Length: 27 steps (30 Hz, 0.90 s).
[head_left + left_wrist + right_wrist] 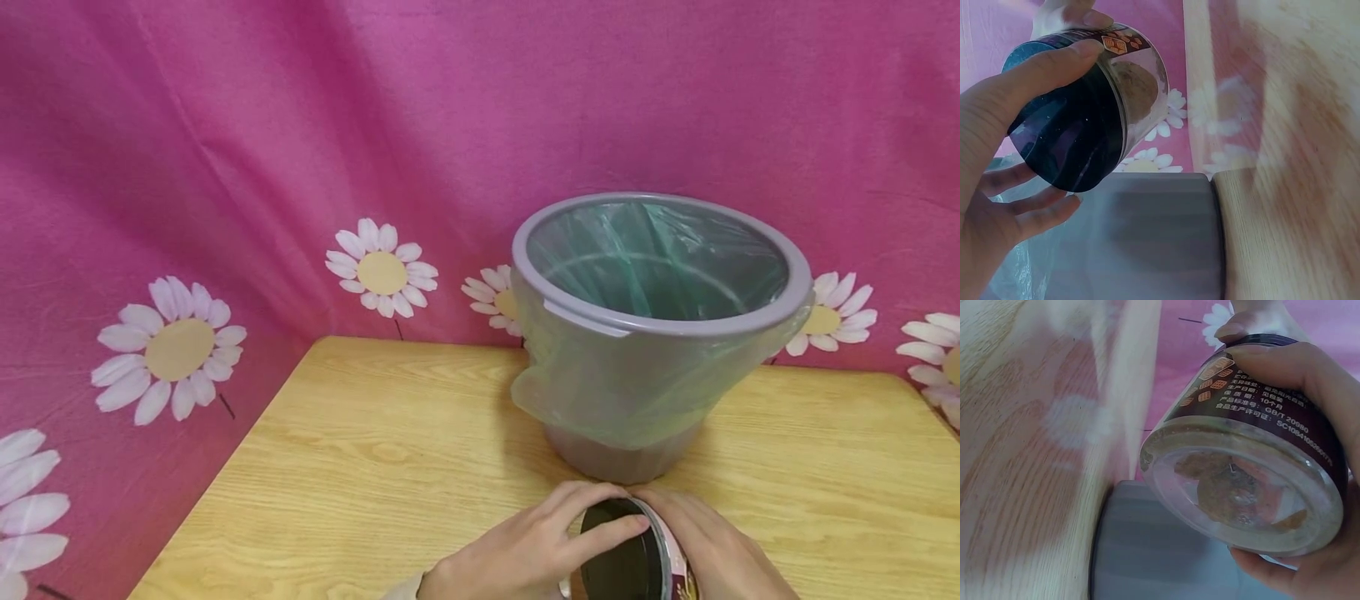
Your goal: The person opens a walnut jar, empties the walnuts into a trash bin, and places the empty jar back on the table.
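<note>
Lying tipped on its side between the two hands, a jar (1241,434) has its dark, glossy lid (1075,125) turned toward the left and its clear round base toward the right. A dark brown label wraps the wall, printed with small orange biscuit shapes and rows of white characters; brown pieces show through the base and through a clear patch of the side. The left hand (525,542) is curled round the lid, thumb on one side and fingers on the other, while the right hand (720,542) grips the jar's body. Whether the jar touches the table (337,467), I cannot tell.

Just beyond the hands stands a grey bin (626,461), its rim holding a translucent green bag (622,383) folded outward, and it limits room ahead. Wood surface stretches left of the hands to a slanting edge, and some runs right of the bin. The table's back edge meets a pink, daisy-printed cloth (450,108).
</note>
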Each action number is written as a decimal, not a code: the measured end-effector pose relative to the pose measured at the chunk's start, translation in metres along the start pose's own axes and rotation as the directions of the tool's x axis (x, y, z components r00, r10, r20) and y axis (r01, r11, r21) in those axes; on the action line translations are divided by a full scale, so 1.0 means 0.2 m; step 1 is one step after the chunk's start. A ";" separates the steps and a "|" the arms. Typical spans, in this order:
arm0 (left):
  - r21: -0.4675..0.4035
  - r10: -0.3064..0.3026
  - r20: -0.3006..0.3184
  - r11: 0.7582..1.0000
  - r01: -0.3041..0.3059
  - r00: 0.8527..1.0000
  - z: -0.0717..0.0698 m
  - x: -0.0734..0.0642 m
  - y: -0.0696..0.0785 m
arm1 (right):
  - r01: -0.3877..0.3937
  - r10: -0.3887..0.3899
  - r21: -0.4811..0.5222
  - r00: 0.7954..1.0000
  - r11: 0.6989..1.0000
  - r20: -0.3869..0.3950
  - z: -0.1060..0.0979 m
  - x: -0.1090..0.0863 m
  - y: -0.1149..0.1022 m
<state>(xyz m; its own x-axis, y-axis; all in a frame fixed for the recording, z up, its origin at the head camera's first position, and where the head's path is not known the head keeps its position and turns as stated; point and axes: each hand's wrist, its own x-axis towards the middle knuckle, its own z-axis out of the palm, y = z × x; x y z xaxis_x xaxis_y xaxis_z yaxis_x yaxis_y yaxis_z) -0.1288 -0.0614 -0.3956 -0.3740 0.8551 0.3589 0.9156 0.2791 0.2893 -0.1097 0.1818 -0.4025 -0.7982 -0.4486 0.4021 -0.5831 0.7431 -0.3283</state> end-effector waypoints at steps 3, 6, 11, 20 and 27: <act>0.025 -0.009 0.004 1.000 0.009 1.000 0.00 -0.01 0.00 | 0.007 -0.007 -0.005 1.000 1.000 -0.009 0.01 0.00 0.00; 0.061 -0.015 0.016 0.998 0.014 1.000 -0.01 -0.01 0.01 | 0.011 -0.011 -0.008 1.000 1.000 -0.011 0.02 0.00 0.00; 0.056 -0.013 -0.007 0.998 0.013 1.000 0.00 0.00 0.00 | 0.029 -0.029 -0.014 0.999 0.999 -0.029 0.01 0.00 0.01; 0.055 -0.035 -0.001 0.998 0.035 0.999 0.00 0.00 0.00 | 0.025 -0.025 -0.004 1.000 1.000 -0.016 -0.01 0.00 0.01; 0.074 -0.044 0.003 0.996 0.044 0.999 -0.01 0.00 0.00 | 0.007 -0.008 -0.012 0.999 1.000 -0.045 0.00 0.00 -0.01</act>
<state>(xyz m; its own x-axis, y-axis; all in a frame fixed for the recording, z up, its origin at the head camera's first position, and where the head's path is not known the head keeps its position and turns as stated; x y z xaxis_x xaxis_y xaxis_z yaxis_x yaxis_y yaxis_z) -0.1283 -0.0623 -0.3933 -0.4138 0.8433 0.3429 0.9067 0.3479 0.2385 -0.1090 0.1798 -0.4019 -0.7858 -0.4316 0.4429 -0.5872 0.7456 -0.3152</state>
